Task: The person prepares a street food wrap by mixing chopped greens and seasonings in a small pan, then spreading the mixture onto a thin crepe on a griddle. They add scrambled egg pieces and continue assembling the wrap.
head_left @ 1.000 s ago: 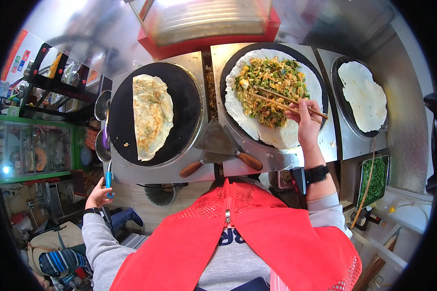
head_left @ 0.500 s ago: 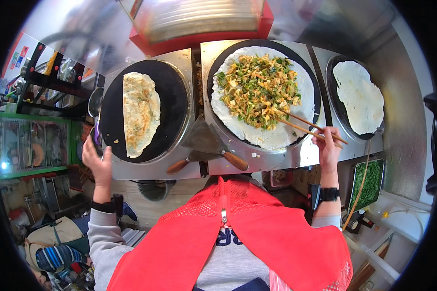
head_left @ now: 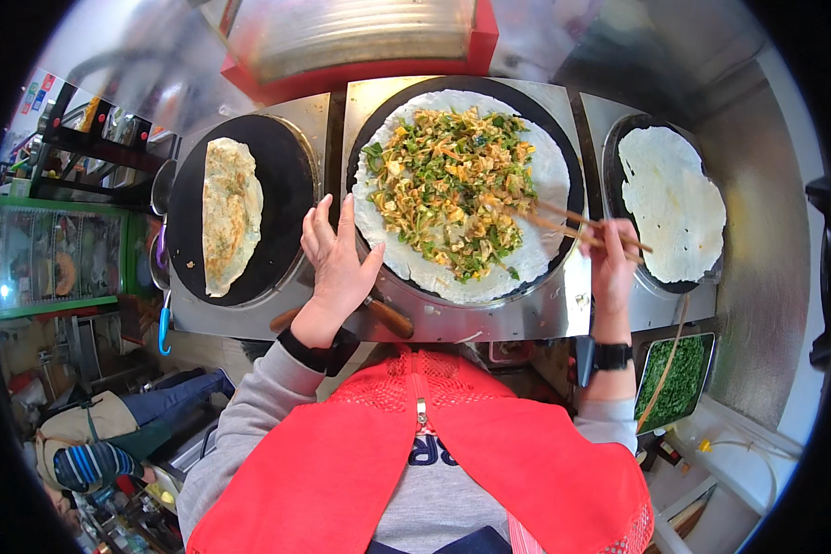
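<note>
My right hand (head_left: pixel 611 263) grips a pair of wooden chopsticks (head_left: pixel 563 230), their tips in a heap of chopped greens and yellow egg-like bits (head_left: pixel 443 175). That filling lies on a thin round pale flatbread (head_left: pixel 552 166) on the middle black griddle. My left hand (head_left: pixel 332 268) is open, fingers spread, at the left edge of this flatbread; whether it touches cannot be told. Beneath it, a wooden-handled scraper (head_left: pixel 388 319) is partly covered. A folded, browned flatbread (head_left: pixel 233 222) rests on the left griddle (head_left: pixel 288 185).
On the right griddle lies a plain pale flatbread (head_left: pixel 679 208). A tray of chopped greens (head_left: pixel 679 379) stands at lower right. Ladles with coloured handles (head_left: pixel 164 323) hang beside the left griddle. Behind the griddles is a red-framed metal box (head_left: pixel 360 37). Another person (head_left: pixel 129 425) is at lower left.
My left hand has moved right, from outside the left griddle to the middle flatbread's edge. The filling has spread a little nearer to me. The whole view has shifted slightly.
</note>
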### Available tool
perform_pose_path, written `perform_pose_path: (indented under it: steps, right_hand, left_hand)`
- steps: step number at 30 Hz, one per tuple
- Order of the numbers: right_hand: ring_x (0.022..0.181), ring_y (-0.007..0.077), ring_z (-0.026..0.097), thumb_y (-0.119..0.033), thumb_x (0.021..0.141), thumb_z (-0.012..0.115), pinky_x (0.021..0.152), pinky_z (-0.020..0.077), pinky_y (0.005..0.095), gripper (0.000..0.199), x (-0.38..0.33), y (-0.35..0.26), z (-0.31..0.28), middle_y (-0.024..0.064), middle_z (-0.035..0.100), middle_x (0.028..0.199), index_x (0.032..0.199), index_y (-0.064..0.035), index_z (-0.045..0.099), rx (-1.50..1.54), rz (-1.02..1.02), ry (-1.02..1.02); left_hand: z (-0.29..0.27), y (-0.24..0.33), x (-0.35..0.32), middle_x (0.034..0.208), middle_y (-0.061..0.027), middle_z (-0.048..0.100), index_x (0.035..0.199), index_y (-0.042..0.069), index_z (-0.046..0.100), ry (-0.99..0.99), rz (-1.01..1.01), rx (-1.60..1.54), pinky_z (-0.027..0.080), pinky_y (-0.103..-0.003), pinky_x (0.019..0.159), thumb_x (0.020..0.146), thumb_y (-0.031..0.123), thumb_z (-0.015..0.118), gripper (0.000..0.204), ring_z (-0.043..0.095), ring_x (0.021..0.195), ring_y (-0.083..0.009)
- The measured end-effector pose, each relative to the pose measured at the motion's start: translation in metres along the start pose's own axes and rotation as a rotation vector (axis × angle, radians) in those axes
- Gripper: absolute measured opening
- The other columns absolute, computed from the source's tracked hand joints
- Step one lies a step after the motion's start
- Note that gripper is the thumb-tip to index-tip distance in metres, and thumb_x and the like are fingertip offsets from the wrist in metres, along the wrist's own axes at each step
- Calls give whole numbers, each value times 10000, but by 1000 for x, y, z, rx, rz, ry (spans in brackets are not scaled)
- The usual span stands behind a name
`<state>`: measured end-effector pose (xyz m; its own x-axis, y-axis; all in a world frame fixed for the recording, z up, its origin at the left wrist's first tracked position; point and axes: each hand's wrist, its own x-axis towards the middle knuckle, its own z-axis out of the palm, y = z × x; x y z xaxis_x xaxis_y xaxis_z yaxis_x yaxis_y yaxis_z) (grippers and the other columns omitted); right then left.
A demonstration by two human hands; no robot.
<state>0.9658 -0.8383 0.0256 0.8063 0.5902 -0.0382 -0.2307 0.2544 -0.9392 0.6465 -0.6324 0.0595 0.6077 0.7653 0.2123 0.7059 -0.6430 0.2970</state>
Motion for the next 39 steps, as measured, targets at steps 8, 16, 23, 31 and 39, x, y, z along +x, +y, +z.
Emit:
perform_pose_path:
  steps: [8,16,23,31,39]
  right_hand:
    - [619,202,653,-153,986,543,568,548,285,119,64,27,6,144,669,818,951,-39,544,77,-21,33]
    - [636,200,620,-153,994,528,583,508,291,118,1,7,-56,152,640,832,963,-39,526,51,-16,79]
    - [636,195,633,-167,992,530,559,517,286,146,-40,-8,-40,143,646,837,953,-27,521,-102,-38,56]
    - [640,184,642,-163,999,513,571,537,287,144,-45,-6,19,137,645,807,950,-27,513,-122,-128,127]
    - [640,212,660,-171,993,534,586,559,290,163,-37,18,94,141,640,824,963,-14,501,-161,-86,-46]
  left_hand:
    - [19,8,9,1474,-220,222,1487,76,250,-105,-72,231,136,-619,1086,740,221,737,903,177,1360,-445]
    - [15,-1,26,1483,-195,222,1522,140,190,-113,-22,320,161,-640,1071,724,243,775,995,191,1363,-443]
    - [7,-7,43,1479,-200,224,1513,130,209,-80,-14,296,159,-597,1090,729,227,773,971,186,1362,-438]
    - [-33,-24,-9,1469,-232,249,1471,21,289,102,78,-123,177,-508,1107,779,136,706,817,231,1340,-411]
    - [-63,-61,-69,1479,-227,257,1459,3,313,165,-86,-226,222,-467,1098,807,122,667,752,239,1347,-377]
